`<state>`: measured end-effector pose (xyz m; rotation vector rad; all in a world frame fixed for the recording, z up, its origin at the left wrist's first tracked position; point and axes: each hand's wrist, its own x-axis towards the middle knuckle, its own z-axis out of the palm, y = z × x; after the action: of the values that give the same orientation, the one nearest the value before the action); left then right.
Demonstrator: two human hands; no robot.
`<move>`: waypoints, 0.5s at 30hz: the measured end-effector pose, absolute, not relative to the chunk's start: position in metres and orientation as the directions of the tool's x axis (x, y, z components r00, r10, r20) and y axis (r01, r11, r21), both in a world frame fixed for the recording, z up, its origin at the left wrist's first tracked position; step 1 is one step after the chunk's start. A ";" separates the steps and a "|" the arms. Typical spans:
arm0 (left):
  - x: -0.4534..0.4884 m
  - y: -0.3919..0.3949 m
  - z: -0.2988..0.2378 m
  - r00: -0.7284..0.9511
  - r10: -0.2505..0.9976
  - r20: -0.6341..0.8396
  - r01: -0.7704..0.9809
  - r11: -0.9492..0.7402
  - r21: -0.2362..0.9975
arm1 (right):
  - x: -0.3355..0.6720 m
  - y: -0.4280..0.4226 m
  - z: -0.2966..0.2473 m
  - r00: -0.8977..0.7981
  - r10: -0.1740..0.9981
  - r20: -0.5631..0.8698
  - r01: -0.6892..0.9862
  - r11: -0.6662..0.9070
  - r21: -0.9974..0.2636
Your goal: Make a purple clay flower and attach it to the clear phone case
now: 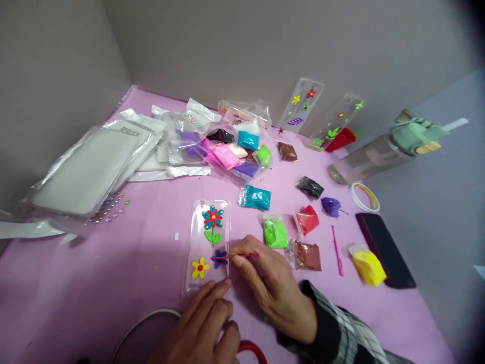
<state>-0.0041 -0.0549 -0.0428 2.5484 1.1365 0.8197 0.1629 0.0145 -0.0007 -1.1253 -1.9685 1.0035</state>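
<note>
A clear phone case [193, 222] lies flat in front of me, decorated with clay flowers. At its top is a blue-and-red flower [213, 217] with a green stem; lower down sit a yellow flower [200, 268] with a red middle and a small dark purple flower [220, 259]. Pinched in my right hand [271, 283] is a thin pink clay modelling tool [242, 256], its tip over the purple flower. My left hand [208, 323] rests by the case's lower edge, index and middle fingers stretched out, fingertips at the case's bottom right corner, the others bent.
Clay packets surround the work, among them green [275, 232], brown [306, 255], red [306, 220] and yellow [368, 266]. Further right are another pink tool [337, 251], a black phone [386, 250], a tape roll [365, 197] and a bottle [373, 156]. Packaged cases [87, 167] pile up left.
</note>
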 end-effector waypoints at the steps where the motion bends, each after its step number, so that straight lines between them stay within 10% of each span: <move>1: -0.004 -0.055 -0.042 0.543 0.743 0.392 0.612 -0.669 0.422 | 0.163 0.014 -0.001 -0.426 0.890 0.160 0.402 0.345 -0.848; 8: -0.004 -0.057 -0.041 0.535 0.748 0.393 0.614 -0.663 0.429 | 0.165 0.014 -0.006 -0.433 0.888 0.153 0.392 0.339 -0.855; 15: -0.005 -0.055 -0.047 0.527 0.742 0.415 0.601 -0.670 0.435 | 0.166 0.014 -0.004 -0.273 0.959 -0.070 0.181 -0.020 -0.983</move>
<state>-0.0054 -0.0554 -0.0468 2.5292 1.1334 0.8573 0.1659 0.0143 -0.0036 -1.2289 -1.5313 1.3626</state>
